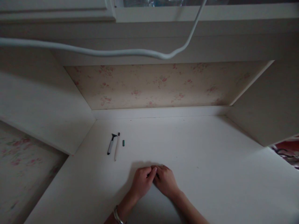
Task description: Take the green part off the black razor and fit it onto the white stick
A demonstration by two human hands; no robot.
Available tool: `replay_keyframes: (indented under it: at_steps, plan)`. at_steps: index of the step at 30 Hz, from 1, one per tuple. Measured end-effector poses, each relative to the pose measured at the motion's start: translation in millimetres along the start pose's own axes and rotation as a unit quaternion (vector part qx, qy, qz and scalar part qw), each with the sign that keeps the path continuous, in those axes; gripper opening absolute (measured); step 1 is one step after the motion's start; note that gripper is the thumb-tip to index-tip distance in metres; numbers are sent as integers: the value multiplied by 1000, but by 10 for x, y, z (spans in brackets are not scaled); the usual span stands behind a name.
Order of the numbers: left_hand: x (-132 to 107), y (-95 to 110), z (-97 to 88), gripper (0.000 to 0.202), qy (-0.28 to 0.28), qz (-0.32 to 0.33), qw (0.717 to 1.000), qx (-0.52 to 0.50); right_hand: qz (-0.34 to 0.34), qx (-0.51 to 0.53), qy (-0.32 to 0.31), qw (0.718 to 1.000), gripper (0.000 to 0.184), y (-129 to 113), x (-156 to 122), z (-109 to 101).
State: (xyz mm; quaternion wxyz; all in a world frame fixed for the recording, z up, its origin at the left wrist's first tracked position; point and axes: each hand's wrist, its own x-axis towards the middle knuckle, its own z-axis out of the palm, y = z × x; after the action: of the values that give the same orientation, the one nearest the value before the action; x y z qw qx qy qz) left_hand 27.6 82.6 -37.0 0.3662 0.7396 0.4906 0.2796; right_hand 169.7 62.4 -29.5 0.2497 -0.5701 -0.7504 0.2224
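My left hand [142, 181] and my right hand [165, 180] rest together on the white desk [198, 146], touching at the thumbs and fingers. Both have their fingers curled in, and whatever may lie inside them is hidden. Up and to the left of them lies a razor [111, 145] with a grey and black handle. Beside it is a thin pale stick with a dark tip [117, 147], perhaps a pencil or brush. A small dark green and black piece [123, 143] sits just right of the stick.
A white cable [116, 53] hangs across the upper view, in front of a cupboard [56, 9]. White side panels [46, 90] flank the desk, and flowered wallpaper [151, 84] covers the back wall. Red and dark cloth [287, 152] shows at the right edge.
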Motion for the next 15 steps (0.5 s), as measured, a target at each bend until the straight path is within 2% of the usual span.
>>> replay_keyframes:
  at_steps: [15]
  plan:
    - [-6, -10, 9, 49, -3, 4, 1000, -2, 0, 1, 1, 1000, 21, 8, -4, 22]
